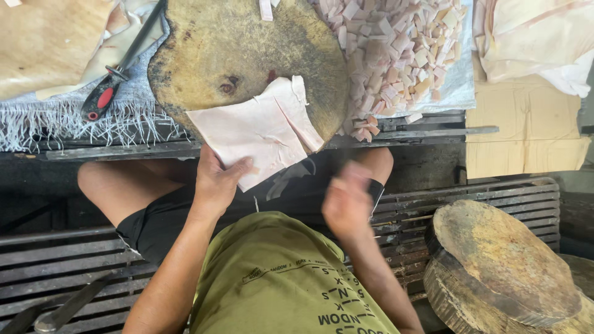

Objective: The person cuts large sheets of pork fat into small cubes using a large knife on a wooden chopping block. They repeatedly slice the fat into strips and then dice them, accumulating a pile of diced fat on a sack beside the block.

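Round wooden block; pale slab slanting toward left hand

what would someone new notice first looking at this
First the big pale pink slab, lying on the near edge of the round wooden chopping block, with the left hand gripping its lower corner. Next, the heap of small pink cut pieces to the right of the block. The right hand is blurred below the slab, and whether it holds anything cannot be told.
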